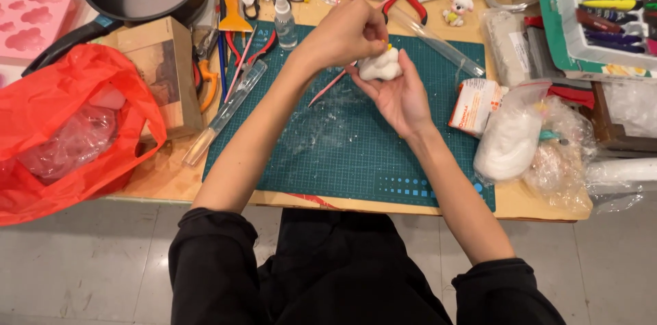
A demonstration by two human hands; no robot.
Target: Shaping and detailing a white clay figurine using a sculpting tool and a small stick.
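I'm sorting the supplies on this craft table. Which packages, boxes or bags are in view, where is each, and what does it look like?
Brown cardboard box: left of the green cutting mat, upright.
Red plastic bag: far left, crumpled, clear plastic inside.
Small white packet with orange print: at the mat's right edge.
Clear bag of white material: right of the packet.
Marker box: top right, green-and-white, coloured pens in rows.

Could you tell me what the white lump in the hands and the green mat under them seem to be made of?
White lump: probably soft modelling clay, matte, with rounded pressed folds. Green mat: likely rubbery plastic cutting mat, dull, printed with a fine grid, dusted with white smears.
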